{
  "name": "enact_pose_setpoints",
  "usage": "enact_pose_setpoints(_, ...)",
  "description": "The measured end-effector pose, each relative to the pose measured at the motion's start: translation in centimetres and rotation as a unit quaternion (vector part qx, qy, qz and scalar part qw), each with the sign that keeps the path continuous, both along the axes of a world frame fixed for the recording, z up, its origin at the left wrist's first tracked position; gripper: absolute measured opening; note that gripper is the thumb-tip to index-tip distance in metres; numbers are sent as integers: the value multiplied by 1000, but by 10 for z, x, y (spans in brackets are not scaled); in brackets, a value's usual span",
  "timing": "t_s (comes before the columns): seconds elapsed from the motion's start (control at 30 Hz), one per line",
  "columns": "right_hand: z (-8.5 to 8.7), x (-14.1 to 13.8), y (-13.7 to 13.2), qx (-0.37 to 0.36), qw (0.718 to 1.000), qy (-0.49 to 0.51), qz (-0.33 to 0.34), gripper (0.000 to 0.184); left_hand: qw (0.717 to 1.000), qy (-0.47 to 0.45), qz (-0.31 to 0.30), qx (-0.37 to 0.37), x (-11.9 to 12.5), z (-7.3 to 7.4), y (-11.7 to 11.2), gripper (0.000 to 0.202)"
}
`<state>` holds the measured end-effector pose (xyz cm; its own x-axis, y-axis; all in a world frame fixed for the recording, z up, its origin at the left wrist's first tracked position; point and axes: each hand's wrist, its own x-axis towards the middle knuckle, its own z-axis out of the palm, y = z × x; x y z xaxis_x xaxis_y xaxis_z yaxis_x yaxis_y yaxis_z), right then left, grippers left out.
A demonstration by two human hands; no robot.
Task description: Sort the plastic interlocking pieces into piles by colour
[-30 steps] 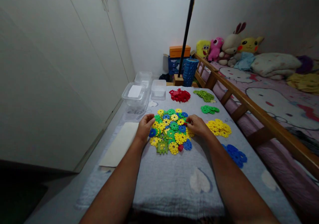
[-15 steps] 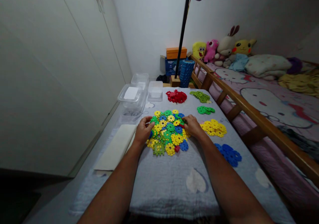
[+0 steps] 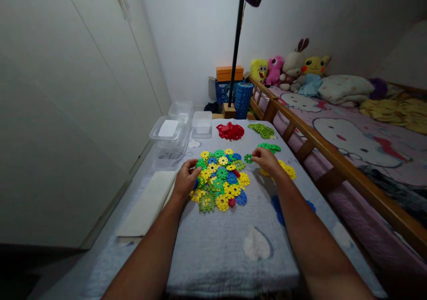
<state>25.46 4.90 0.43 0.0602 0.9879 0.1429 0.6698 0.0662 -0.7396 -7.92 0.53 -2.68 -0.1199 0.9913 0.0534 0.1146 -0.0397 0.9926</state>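
Observation:
My right hand (image 3: 267,160) pinches a green notched plastic disc (image 3: 247,158), raised to the right of a mixed heap (image 3: 222,174) of yellow, green and blue interlocking discs. At the heap's left edge rests my left hand (image 3: 187,175), thumb and fingers apart, touching or nearly touching the discs there. Near the front of the heap lie an olive square piece (image 3: 207,202) and a small red piece (image 3: 231,202). Beyond my right hand is a green pile (image 3: 271,147). My right arm partly hides a yellow pile (image 3: 288,171) and a blue pile (image 3: 277,209).
Red pieces (image 3: 230,131) and light-green pieces (image 3: 262,130) form piles at the back. Clear plastic boxes (image 3: 167,131) stand back left, by a folded cream sheet (image 3: 147,202). A lamp pole (image 3: 235,51) rises behind the table; a wooden bed rail (image 3: 310,158) runs along the right.
My right hand has moved from the heap's right edge rightward, carrying a green disc out. My left hand stays at the heap's left side. The view has shifted slightly.

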Motion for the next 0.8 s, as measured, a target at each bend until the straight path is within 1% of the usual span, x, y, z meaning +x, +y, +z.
enact_pose_setpoints(0.1,4,30,22,3,996,-11,-92,6,1000,18,-2,3,0,-2,1,45)
enact_pose_setpoints(0.17,4,45,35,-4,986,-38,-161,10,1000,18,-3,5,-1,-3,1,46)
enact_pose_setpoints(0.23,2,56,44,-16,974,-66,-214,13,1000,13,-2,8,-1,-2,1,47)
enact_pose_setpoints(0.33,0,65,50,-20,961,-81,-263,17,1000,10,-2,9,-1,-1,0,48)
enact_pose_setpoints(0.43,0,65,46,-2,956,-78,-282,15,1000,11,-6,7,-1,-1,1,47)
enact_pose_setpoints(0.5,2,60,38,13,960,-74,-270,13,1000,15,-7,9,-1,-3,2,47)
enact_pose_setpoints(0.57,5,47,26,35,971,-70,-225,13,1000,19,-9,11,-2,-5,3,47)
enact_pose_setpoints(0.63,6,28,8,48,987,-64,-139,13,1000,23,-13,12,-2,-6,3,47)
enact_pose_setpoints(0.7,4,5,-12,26,997,-69,-31,11,999,25,-18,12,-2,-8,3,47)
enact_pose_setpoints(0.73,3,-7,-22,15,996,-84,12,11,999,27,-18,14,-1,-8,3,46)
enact_pose_setpoints(0.77,0,-18,-31,12,994,-105,40,12,999,29,-18,16,-1,-8,3,46)
enact_pose_setpoints(0.8,-3,-28,-39,12,990,-128,51,13,999,32,-16,18,-1,-9,2,45)
